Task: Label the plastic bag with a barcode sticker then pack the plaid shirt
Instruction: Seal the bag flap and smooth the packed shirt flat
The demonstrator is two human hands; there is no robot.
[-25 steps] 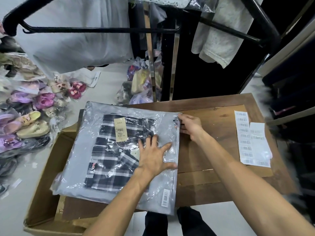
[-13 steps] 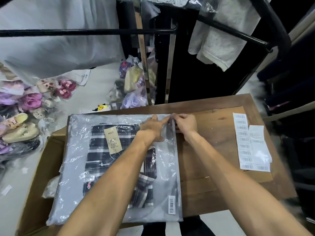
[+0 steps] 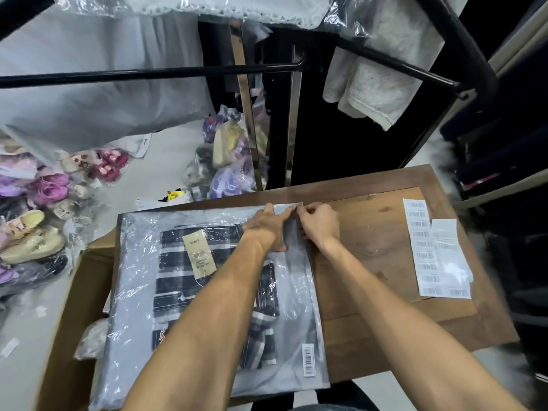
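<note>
A clear plastic bag (image 3: 139, 280) lies flat on the left part of the wooden table (image 3: 370, 250), overhanging a cardboard box. Inside it sits the folded dark plaid shirt (image 3: 175, 289) with a tan hang tag (image 3: 199, 256). A white barcode sticker (image 3: 308, 359) is stuck near the bag's near right corner. My left hand (image 3: 268, 225) and my right hand (image 3: 318, 223) meet at the bag's far right corner, fingers pinching its open edge. My forearms hide part of the shirt.
A sheet of barcode stickers (image 3: 427, 247) lies on the table's right side. An open cardboard box (image 3: 71, 321) stands at the table's left. Bagged shoes (image 3: 32, 221) pile on the floor at the left. A black clothes rack (image 3: 148, 75) with hanging garments crosses overhead.
My left hand has left the middle of the bag and joined my right hand at the far right corner. Both hands now pinch the bag's edge there.
</note>
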